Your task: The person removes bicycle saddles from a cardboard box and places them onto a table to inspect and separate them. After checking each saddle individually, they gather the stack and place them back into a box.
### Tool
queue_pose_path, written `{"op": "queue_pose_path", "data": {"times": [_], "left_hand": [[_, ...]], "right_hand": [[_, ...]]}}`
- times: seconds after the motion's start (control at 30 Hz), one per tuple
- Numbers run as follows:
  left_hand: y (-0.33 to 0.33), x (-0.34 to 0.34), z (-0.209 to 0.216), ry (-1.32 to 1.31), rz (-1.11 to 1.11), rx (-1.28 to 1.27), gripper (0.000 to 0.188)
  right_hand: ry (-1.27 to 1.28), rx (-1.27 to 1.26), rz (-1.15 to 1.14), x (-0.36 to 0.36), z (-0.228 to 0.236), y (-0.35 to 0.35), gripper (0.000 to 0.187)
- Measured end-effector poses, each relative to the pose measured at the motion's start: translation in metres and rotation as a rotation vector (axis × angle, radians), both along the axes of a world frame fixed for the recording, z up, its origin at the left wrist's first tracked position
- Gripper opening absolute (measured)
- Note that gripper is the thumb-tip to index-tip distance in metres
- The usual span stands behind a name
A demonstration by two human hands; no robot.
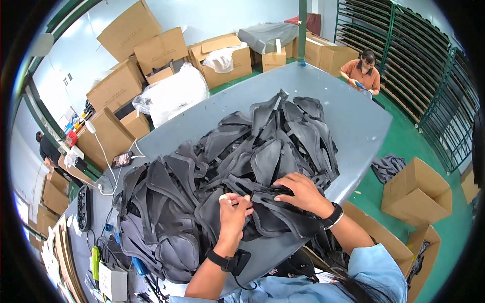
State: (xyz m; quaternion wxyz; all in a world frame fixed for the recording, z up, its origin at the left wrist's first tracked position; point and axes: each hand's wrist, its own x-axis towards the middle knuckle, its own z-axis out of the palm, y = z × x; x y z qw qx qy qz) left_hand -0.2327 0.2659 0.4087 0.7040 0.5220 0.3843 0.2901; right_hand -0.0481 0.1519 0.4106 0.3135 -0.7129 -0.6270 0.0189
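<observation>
A black, padded fabric piece [273,218] with raised seams along its edges lies in front of me at the near side of a large heap of similar black pieces [265,161]. My right hand [304,196] grips its upper edge, thumb in front and fingers behind. At the piece's left end is my left hand [235,212], its fingers curled in and pressed together. Whether a small thing sits between those fingertips cannot be made out. Both wrists wear dark bands.
The heap lies on a grey table [353,118]. A phone [122,160] with a white cable and a green-handled tool [95,262] are at the left. Open cardboard boxes [417,192] stand around. One co-worker [361,73] sits beyond the far right corner; another person [49,151] is far left.
</observation>
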Motion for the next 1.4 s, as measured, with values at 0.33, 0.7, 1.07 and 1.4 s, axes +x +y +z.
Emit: {"op": "queue_pose_path", "data": {"times": [0.33,0.7,1.07,1.4], "left_hand": [[-0.018,-0.001,-0.012,-0.187,0.154,-0.157,0.019],[-0.004,-0.015,0.052,-0.380,0.210,-0.118,0.016],[0.094,-0.122,0.047,-0.571,0.566,0.024,0.027],[-0.004,-0.063,0.021,0.152,-0.151,0.521,0.020]], "right_hand": [[0.119,0.010,0.222,-0.024,0.001,0.006,0.037],[0.358,-0.098,0.515,-0.051,0.055,0.031,0.046],[1.120,0.545,-0.040,0.019,0.100,0.041,0.021],[0.789,0.126,0.094,0.046,0.023,0.066,0.031]]}}
